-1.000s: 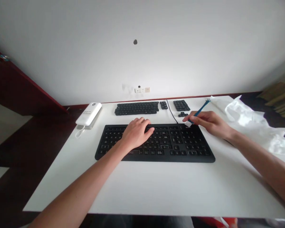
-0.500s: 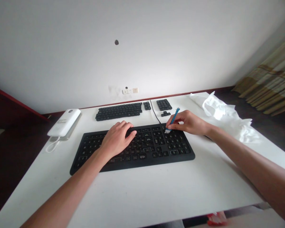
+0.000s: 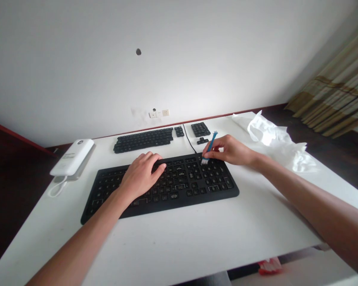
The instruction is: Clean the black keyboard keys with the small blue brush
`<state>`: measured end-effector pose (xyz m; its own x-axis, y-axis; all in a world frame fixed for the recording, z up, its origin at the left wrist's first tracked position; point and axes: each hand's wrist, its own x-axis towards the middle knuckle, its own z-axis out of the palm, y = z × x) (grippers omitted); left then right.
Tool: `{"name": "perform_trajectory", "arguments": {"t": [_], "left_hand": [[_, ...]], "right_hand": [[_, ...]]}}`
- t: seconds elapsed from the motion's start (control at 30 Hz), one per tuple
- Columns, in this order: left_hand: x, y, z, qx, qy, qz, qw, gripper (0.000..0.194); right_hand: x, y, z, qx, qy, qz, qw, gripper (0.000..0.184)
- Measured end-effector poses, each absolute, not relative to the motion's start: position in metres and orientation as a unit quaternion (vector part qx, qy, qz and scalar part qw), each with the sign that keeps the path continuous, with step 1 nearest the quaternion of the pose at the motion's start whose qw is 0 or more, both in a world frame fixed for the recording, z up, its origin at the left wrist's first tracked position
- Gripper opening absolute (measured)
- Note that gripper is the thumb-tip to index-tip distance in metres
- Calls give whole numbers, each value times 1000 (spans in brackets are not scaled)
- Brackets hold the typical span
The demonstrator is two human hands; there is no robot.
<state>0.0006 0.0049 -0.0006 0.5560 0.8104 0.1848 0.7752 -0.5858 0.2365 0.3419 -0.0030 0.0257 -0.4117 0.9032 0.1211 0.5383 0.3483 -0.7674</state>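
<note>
A black keyboard [image 3: 181,202] with its keycaps off lies on the white table, its sockets exposed. My left hand [image 3: 141,172] grips it at the back edge left of middle, fingers curled over the edge and thumb on top. Between the thumb and fingers of my right hand [image 3: 226,150] is a small brush [image 3: 212,140] with a blue handle and white bristles. The bristles touch the keyboard's upper right area, near the number pad. Behind the keyboard lie the black keycaps in groups: a large block [image 3: 143,140], a small block [image 3: 179,131], the number pad keys [image 3: 200,129] and the arrow keys [image 3: 202,140].
A white power bank [image 3: 73,157] with a looped white cable [image 3: 58,188] sits at the table's left. Crumpled white tissue or plastic [image 3: 271,137] lies on the right. The keyboard's cable [image 3: 189,139] runs back between the keycap groups towards the wall with sockets [image 3: 159,114].
The camera view has turned slightly, so everything sits a little further left. Both hands keep their places on the keyboard, with the brush bristles at nearly the same spot.
</note>
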Motion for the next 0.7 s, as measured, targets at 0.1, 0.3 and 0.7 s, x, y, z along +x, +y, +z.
{"name": "perform_trajectory", "arguments": {"t": [0.1,0.3,0.7], "left_hand": [[1,5,0,879,451,137,66,29],[2,4,1,878,455,136,67,29],[1,5,0,878,454,139,67,28]], "right_hand": [[343,-3,26,-446,-773,366,264,34],[345,-5,31,-441,-783,376,224,34],[345,-9,39,-415,-794,401,192,29]]}}
